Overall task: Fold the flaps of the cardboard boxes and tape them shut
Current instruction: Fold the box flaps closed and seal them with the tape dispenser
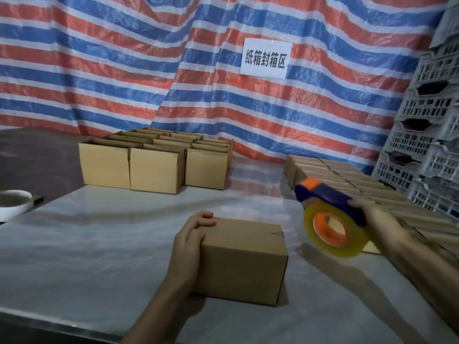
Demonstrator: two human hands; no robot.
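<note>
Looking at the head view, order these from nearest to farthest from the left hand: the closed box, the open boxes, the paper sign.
From the left hand:
1. Closed box: front centre, gripped by that hand.
2. Open boxes: back left of the table.
3. Paper sign: up on the tarp behind, to the right.

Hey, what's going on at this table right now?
A person is sealing cardboard boxes. Their left hand grips the left end of a closed box on the table. The right hand holds a tape dispenser in the air just right of it, not touching it. At the back left stand open boxes; a row of closed boxes lies to the right.
</note>
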